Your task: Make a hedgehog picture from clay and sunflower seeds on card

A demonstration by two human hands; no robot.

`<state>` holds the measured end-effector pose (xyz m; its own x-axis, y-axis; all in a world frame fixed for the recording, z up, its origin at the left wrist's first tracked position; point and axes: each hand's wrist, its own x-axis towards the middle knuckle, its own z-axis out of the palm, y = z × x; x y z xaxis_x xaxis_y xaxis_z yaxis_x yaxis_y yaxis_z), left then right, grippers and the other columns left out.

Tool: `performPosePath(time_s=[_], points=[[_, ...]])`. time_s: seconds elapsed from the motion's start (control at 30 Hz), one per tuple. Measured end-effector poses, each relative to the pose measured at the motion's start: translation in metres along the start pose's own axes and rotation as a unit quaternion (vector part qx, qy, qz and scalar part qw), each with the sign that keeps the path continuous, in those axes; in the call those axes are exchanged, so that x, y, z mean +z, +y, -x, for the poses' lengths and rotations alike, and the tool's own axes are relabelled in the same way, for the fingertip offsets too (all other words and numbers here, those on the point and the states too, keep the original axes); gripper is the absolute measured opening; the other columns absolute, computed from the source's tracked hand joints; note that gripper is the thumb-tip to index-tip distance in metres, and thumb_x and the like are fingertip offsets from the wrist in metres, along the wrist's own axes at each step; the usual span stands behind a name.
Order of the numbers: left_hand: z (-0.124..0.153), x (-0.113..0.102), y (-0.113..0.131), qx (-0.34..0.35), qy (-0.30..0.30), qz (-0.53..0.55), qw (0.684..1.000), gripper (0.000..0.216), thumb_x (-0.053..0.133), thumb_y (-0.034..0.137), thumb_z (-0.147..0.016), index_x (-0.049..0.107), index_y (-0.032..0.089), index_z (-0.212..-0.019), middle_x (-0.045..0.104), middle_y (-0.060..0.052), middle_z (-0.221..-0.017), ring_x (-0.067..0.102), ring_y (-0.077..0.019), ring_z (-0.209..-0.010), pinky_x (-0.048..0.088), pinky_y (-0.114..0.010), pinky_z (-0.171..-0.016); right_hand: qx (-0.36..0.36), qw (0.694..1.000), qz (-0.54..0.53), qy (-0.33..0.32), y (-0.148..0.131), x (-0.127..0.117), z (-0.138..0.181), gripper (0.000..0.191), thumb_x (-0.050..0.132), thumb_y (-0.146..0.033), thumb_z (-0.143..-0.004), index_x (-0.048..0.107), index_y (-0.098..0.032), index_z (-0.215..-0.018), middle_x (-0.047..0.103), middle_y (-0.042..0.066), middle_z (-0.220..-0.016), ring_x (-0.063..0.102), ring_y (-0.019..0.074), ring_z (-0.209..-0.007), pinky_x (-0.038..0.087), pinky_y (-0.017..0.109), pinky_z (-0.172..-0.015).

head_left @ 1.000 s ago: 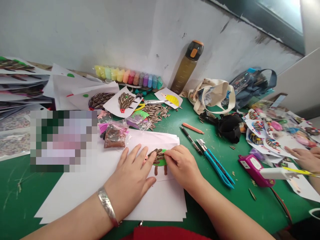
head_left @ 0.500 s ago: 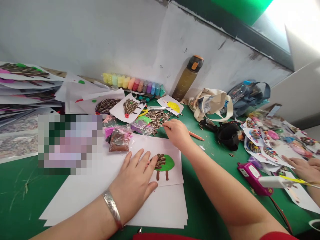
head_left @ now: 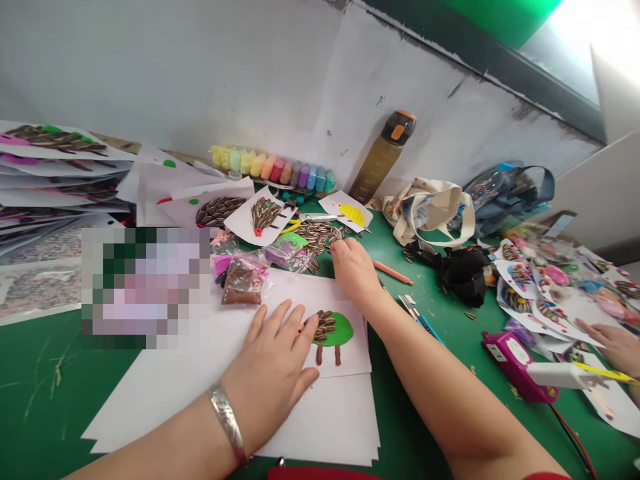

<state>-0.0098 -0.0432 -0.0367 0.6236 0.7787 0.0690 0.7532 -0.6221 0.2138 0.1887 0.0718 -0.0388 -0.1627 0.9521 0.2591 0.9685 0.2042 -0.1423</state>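
Note:
My left hand (head_left: 273, 367) lies flat and open on a white sheet (head_left: 330, 313), fingers spread, fingertips beside a green clay hedgehog (head_left: 333, 330) partly covered with sunflower seeds. My right hand (head_left: 353, 267) reaches across to the heap of loose sunflower seeds (head_left: 315, 237) on the green table (head_left: 45, 393). Its fingers curl at the heap's edge and pinch together; what they grip is too small to make out. A stack of white paper (head_left: 320, 420) lies under the sheet.
A row of coloured clay pots (head_left: 273, 167) and a brown bottle (head_left: 383, 157) stand by the wall. Finished seed hedgehogs (head_left: 263, 213) lie behind the heap. Blue cutters (head_left: 425, 323), an orange pencil (head_left: 395, 272), bags and a pink glue gun (head_left: 517, 360) sit right. Another person's hand (head_left: 613, 343) is at far right.
My right hand left the green hedgehog and reached up to the seed heap. The left hand stayed flat on the paper. The view shifted slightly.

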Motion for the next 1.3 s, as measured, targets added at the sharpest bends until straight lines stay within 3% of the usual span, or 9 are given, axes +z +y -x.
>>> performPosePath(time_s=[0.1, 0.23, 0.33, 0.43, 0.53, 0.67, 0.87, 1.3], points=[[0.0, 0.0, 0.0, 0.003, 0.002, 0.0, 1.0, 0.056, 0.047, 0.049, -0.091, 0.047, 0.018, -0.138, 0.049, -0.014, -0.142, 0.036, -0.0366, -0.134, 0.028, -0.059, -0.107, 0.017, 0.999, -0.032, 0.001, 0.002, -0.021, 0.026, 0.026, 0.031, -0.019, -0.097, 0.057, -0.018, -0.096, 0.062, 0.005, -0.081, 0.055, 0.0179, -0.073, 0.04, 0.028, -0.067], [-0.001, -0.001, 0.0, 0.003, 0.004, 0.0, 1.0, 0.055, 0.048, 0.048, -0.091, 0.047, 0.018, -0.138, 0.049, -0.014, -0.142, 0.036, -0.0365, -0.134, 0.028, -0.059, -0.108, 0.054, 0.976, -0.212, -0.017, 0.002, -0.046, 0.077, 0.017, 0.043, -0.027, -0.095, 0.059, -0.023, -0.093, 0.065, 0.0, -0.081, 0.059, 0.0145, -0.072, 0.043, 0.025, -0.066], [0.0, -0.001, 0.0, 0.005, 0.0, -0.002, 1.0, 0.056, 0.049, 0.047, -0.091, 0.048, 0.018, -0.138, 0.048, -0.015, -0.142, 0.037, -0.0363, -0.134, 0.027, -0.058, -0.108, 0.047, 0.952, -0.294, -0.065, -0.005, -0.052, 0.111, 0.014, 0.05, -0.022, -0.092, 0.063, -0.024, -0.098, 0.069, -0.001, -0.092, 0.062, 0.0138, -0.082, 0.046, 0.023, -0.074], [0.001, -0.001, 0.001, 0.006, -0.007, -0.007, 1.0, 0.055, 0.049, 0.046, -0.091, 0.048, 0.018, -0.138, 0.047, -0.015, -0.143, 0.036, -0.0365, -0.134, 0.026, -0.059, -0.109, 0.046, 0.945, -0.312, -0.082, -0.014, -0.051, 0.131, 0.013, 0.053, -0.018, -0.09, 0.064, -0.024, -0.095, 0.069, -0.002, -0.086, 0.062, 0.0121, -0.076, 0.046, 0.021, -0.07], [0.001, -0.002, 0.002, 0.009, -0.01, -0.013, 1.0, 0.055, 0.05, 0.044, -0.091, 0.046, 0.018, -0.139, 0.047, -0.016, -0.143, 0.036, -0.0365, -0.134, 0.027, -0.059, -0.108, 0.053, 0.946, -0.313, -0.06, -0.02, -0.047, 0.138, 0.012, 0.054, -0.017, -0.089, 0.065, -0.022, -0.089, 0.068, -0.003, -0.081, 0.061, 0.0111, -0.073, 0.046, 0.02, -0.068], [0.002, -0.003, 0.004, 0.016, -0.012, -0.032, 0.999, 0.058, 0.056, 0.039, -0.088, 0.045, 0.016, -0.14, 0.047, -0.017, -0.143, 0.037, -0.0377, -0.133, 0.029, -0.06, -0.106, 0.026, 0.949, -0.315, -0.02, -0.022, -0.041, 0.139, 0.015, 0.053, -0.015, -0.09, 0.065, -0.021, -0.098, 0.071, -0.001, -0.089, 0.063, 0.012, -0.079, 0.047, 0.022, -0.074], [0.001, -0.006, 0.004, 0.022, -0.017, -0.027, 0.999, 0.058, 0.057, 0.042, -0.088, 0.046, 0.016, -0.138, 0.047, -0.016, -0.143, 0.038, -0.0374, -0.133, 0.029, -0.062, -0.106, -0.015, 0.963, -0.266, -0.026, -0.026, -0.041, 0.138, 0.016, 0.048, -0.016, -0.093, 0.063, -0.02, -0.093, 0.065, 0.001, -0.075, 0.057, 0.0153, -0.072, 0.045, 0.027, -0.068], [0.0, -0.007, 0.004, 0.009, -0.029, -0.003, 1.0, 0.056, 0.053, 0.045, -0.089, 0.048, 0.017, -0.137, 0.046, -0.016, -0.143, 0.036, -0.0371, -0.134, 0.026, -0.061, -0.108, -0.008, 0.97, -0.24, 0.029, -0.027, -0.037, 0.137, 0.019, 0.048, -0.016, -0.093, 0.064, -0.02, -0.084, 0.062, 0.006, -0.083, 0.054, 0.0184, -0.08, 0.046, 0.033, -0.073]])
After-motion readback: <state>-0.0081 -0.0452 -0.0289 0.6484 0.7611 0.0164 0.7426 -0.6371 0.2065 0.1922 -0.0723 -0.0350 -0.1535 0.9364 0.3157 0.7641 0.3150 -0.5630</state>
